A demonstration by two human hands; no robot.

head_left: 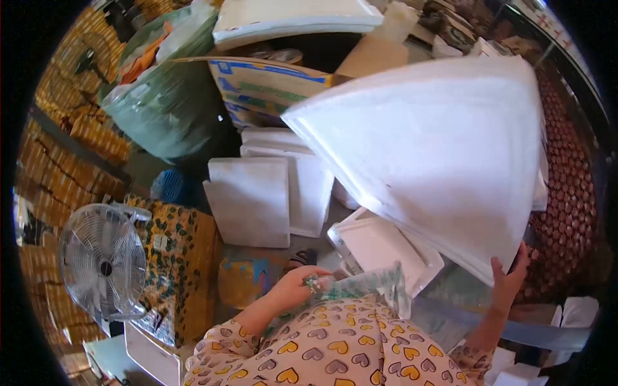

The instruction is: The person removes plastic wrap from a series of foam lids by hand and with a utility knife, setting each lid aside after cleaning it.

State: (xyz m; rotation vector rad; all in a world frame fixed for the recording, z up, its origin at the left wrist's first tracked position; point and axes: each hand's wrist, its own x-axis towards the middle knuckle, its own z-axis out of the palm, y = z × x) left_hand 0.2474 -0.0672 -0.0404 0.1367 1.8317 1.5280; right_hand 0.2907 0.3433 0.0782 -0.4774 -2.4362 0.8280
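Note:
A large white foam board stands tilted in front of me on the right, its lower corner near my body. My right hand grips that corner, thumb on the near side and fingers partly hidden behind the edge. At my waist, my left hand is closed on a thin, crumpled plastic sheet with green print. A small white-and-green bit shows at its fingers. Beneath the large board lies a white foam box lid. Flat white foam panels lean upright farther left.
A standing fan and a leaf-patterned wrapped box are on the left. Behind are a green bulging bag, a printed cardboard box and another white foam slab. Stacked reddish round items line the right.

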